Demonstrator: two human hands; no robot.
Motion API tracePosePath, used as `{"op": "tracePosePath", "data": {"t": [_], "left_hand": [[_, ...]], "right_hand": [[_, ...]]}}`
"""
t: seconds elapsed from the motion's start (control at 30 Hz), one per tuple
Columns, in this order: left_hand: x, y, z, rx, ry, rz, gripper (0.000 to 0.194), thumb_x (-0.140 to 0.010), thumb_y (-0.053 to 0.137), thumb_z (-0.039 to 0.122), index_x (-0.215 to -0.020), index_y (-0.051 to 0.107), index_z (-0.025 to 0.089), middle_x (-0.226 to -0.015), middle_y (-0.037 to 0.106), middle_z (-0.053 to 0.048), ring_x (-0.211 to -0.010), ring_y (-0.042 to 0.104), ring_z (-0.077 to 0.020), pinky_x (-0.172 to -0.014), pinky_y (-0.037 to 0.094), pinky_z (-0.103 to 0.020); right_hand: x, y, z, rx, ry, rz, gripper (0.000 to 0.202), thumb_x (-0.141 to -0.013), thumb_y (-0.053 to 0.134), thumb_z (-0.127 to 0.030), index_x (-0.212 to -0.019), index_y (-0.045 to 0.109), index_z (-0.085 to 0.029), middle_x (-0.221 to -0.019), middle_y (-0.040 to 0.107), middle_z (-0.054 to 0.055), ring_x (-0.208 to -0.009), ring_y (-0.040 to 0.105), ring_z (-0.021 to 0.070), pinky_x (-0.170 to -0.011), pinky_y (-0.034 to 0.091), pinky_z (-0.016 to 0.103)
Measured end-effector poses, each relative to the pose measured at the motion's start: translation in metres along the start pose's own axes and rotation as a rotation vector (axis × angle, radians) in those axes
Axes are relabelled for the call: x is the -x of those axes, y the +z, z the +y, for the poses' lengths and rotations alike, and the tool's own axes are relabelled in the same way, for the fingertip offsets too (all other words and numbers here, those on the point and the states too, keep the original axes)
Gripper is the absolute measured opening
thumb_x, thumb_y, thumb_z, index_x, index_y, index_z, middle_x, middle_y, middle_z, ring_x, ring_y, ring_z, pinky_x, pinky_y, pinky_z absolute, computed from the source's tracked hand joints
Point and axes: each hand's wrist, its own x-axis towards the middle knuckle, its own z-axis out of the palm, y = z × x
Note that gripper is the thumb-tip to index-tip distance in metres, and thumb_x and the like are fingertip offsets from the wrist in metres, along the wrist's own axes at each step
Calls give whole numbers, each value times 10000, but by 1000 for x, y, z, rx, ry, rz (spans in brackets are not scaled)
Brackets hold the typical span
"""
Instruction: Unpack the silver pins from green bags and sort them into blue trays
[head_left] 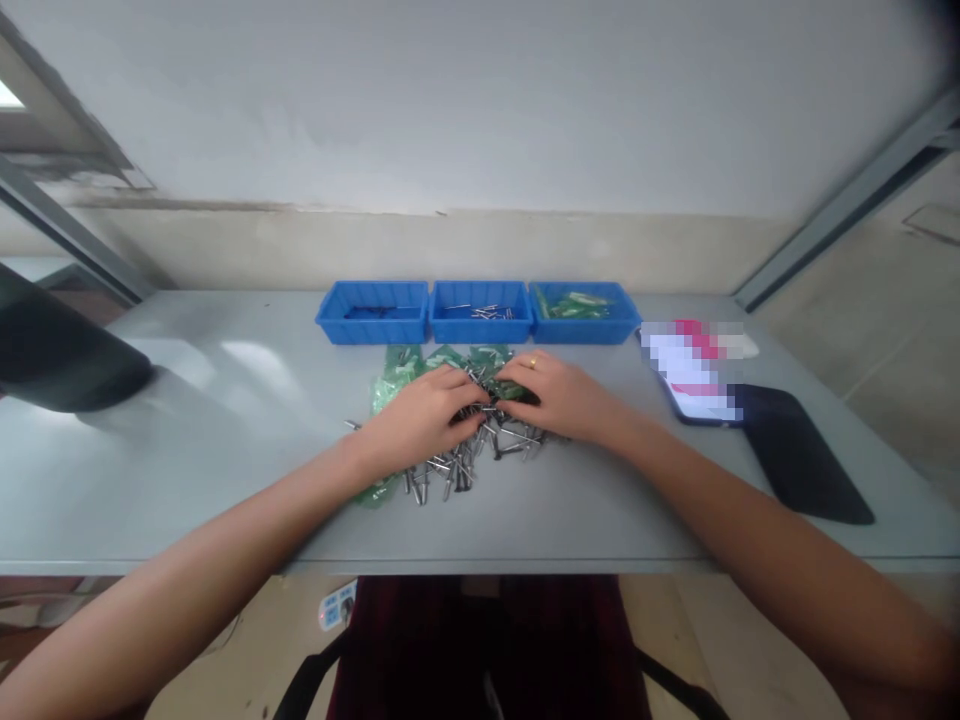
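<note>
A loose heap of silver pop rivets [448,465] and some dark screws [496,450] lies mid-table, partly over green plastic packets [397,378]. My left hand [424,415] rests over the heap's left side, thumb and forefinger curled close together among the pieces. Whatever lies between those fingertips is too small to make out. From the right, my right hand [559,395], with a ring on one finger, reaches in. Its thumb and fingers are bent but apart, touching the heap, with a green packet showing between them. Both hands' fingertips nearly meet in the middle.
Three blue bins stand behind the heap: the left bin [373,332] holds dark pieces, the middle bin [480,332] silver rivets, the right bin [585,332] green packets. A phone [694,375] and a black flat item [806,455] lie right. A dark cylinder [67,345] stands left.
</note>
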Motion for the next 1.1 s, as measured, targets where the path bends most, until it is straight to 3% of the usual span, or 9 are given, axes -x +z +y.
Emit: {"op": "tracePosePath", "data": {"t": [0.13,0.3,0.73,0.87,1.1], "left_hand": [[0,-1,2,-5,47,-21,253,-937,476,255,-1112,630,154,-949,627,-79,-913,574,-218,-829,469,-361],[0,-2,1,-5,49,-43,229,-936,467,241,-1031,658,159,-917,637,-71,-896,574,-209,-822,469,-350],[1,-1,2,-104,98,-76,268,-957,427,245,-1054,662,160,-914,635,-77,-912,557,-219,-839,447,-363],[0,-3,1,-96,63,-23,236,-942,454,230,-981,676,158,-861,650,-65,-854,574,-208,-800,456,-349],[0,-4,-2,-22,15,173,215,-941,453,221,-948,659,160,-846,690,-49,-821,605,-189,-777,471,-340]], "right_hand": [[0,0,0,-6,-4,12,285,-865,578,-393,-1074,616,-203,-1079,639,83,-1048,559,256,-882,473,405],[1,-1,-1,-6,2,3,289,-864,576,-406,-1086,613,-223,-1084,638,86,-1053,562,264,-870,475,411],[1,-2,-3,9,10,-3,307,-867,573,-400,-1098,614,-202,-1089,640,91,-1059,560,267,-881,473,412],[1,-3,-3,4,7,4,309,-866,575,-418,-1090,615,-210,-1068,642,91,-1043,565,265,-869,475,411],[0,-1,-4,-7,9,32,366,-865,562,-486,-1105,609,-212,-1080,653,86,-1049,568,269,-871,472,416]]}}
